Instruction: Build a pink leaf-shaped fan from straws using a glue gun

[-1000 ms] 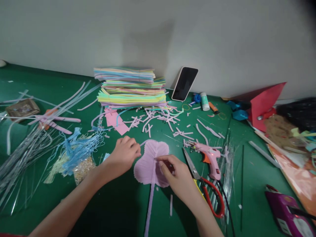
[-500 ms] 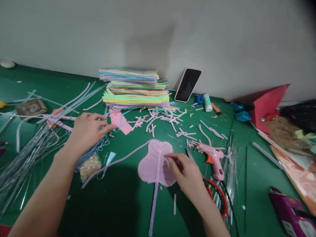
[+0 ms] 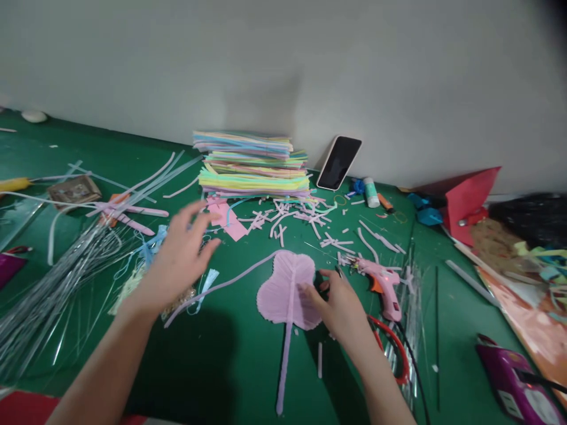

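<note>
1. Hold the pink fan [image 3: 283,292] flat where it lies: in the middle of the desk [image 3: 230,366], nearer the near edge than the far one, with its stick pointing at the near edge. In my judgement, light downward pressure on one lobe is enough. A harder press risks crushing the pleats.
2. Watch the lilac strip [image 3: 221,286], which runs from the top of the fan toward the left edge of the desk. Lift it clear of the loose offcuts rather than drag it, so that the fan does not turn under your fingers.
3. Mind the glue gun [image 3: 383,283] and the scissors [image 3: 392,354], which lie just beside your right wrist on the side toward the right edge.
4. Right hand [image 3: 343,307]: it reaches in from the near edge, palm down, with its curled fingertips on the right lobe of the fan. Whether they pinch the edge or only press it cannot be told.
5. Left hand [image 3: 179,262]: it hovers palm down toward the left edge, above the blue tassels [image 3: 148,248]. Its fingers are spread wide and grip nothing. The hand is blurred, and it is well apart from the fan.
</note>
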{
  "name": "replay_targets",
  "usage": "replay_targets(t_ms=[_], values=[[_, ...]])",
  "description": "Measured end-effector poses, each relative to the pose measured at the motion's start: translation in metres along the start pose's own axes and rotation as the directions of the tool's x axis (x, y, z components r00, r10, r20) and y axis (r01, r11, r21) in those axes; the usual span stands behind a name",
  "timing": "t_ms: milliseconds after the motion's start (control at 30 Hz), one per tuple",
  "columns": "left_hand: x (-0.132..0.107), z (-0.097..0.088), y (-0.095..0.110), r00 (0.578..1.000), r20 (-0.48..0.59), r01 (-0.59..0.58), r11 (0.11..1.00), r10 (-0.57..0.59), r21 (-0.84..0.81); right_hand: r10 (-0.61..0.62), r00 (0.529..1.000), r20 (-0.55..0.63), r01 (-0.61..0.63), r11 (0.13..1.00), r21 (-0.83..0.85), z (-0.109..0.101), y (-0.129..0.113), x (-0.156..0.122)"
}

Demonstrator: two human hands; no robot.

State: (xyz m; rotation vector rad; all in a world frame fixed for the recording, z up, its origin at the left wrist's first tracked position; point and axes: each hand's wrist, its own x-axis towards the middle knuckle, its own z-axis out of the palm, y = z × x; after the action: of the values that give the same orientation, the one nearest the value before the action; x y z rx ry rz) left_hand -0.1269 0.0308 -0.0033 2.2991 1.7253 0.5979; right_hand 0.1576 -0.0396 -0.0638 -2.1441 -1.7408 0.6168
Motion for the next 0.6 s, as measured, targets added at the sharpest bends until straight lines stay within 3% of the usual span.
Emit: replay_targets(t_ms=[67, 133, 200, 333, 467, 600], values=[[-0.014, 0.015, 0.015, 0.969, 0.245, 0.007, 0.993, 0.023, -0.121, -0.001, 1.000, -0.018, 0.001, 1.000, 0.004, 0.002, -0.004, 0.000], [-0.030, 0.033, 0.032, 0.924, 0.364, -0.044, 0.976, 0.121, -0.213, 0.020, 1.000, -0.002, -0.020, 0.999, 0.042, 0.003, -0.007, 0.001], [-0.042, 0.050, 0.046, 0.918, 0.356, -0.083, 0.962, 0.175, -0.260, 0.050, 0.997, 0.052, -0.056, 0.991, 0.119, 0.003, -0.008, 0.002], [-0.055, 0.065, 0.053, 0.933, 0.332, -0.033, 0.949, 0.143, -0.314, 0.085, 0.987, 0.133, -0.128, 0.924, 0.359, -0.001, -0.010, 0.002], [-0.050, 0.051, 0.049, 0.923, 0.371, 0.060, 0.914, 0.102, -0.402, 0.019, 0.981, 0.195, -0.125, 0.828, 0.547, -0.010, -0.012, -0.002], [-0.037, 0.011, 0.060, 0.968, 0.252, 0.101, 0.880, 0.022, -0.464, 0.082, 0.956, 0.282, -0.285, 0.489, 0.824, -0.020, -0.011, -0.005]])
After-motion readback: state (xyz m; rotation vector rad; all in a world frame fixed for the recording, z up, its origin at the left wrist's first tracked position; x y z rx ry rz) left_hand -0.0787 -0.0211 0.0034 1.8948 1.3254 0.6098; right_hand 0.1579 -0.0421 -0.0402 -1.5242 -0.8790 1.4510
